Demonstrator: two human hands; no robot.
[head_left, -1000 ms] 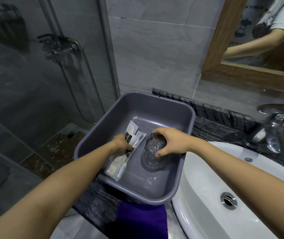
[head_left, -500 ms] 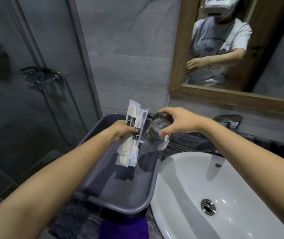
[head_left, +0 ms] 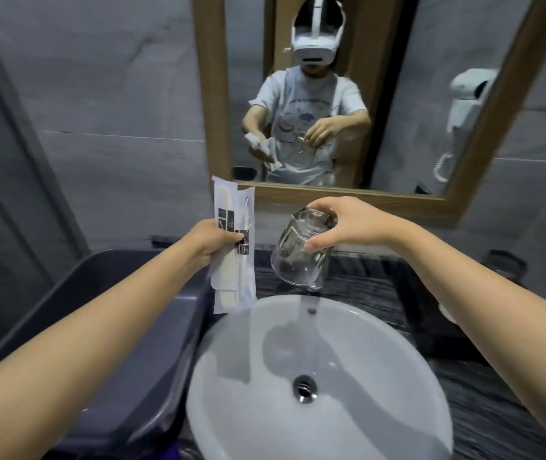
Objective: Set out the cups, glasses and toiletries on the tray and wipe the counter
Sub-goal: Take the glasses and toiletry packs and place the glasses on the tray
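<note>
Now your left hand (head_left: 210,242), pinching the sealed white toiletry packets (head_left: 233,247), and right hand (head_left: 338,224), clasping the inverted clear glass (head_left: 298,254), have risen from the grey plastic tub (head_left: 99,313); both await placing.

Left hand (head_left: 213,240) grips sealed toiletry packets (head_left: 233,247), upright, above grey tub (head_left: 125,313) edge. Right hand (head_left: 344,227) holds clear glass (head_left: 300,252) by its base (mouth tilted downward) over white basin (head_left: 318,386).
</note>
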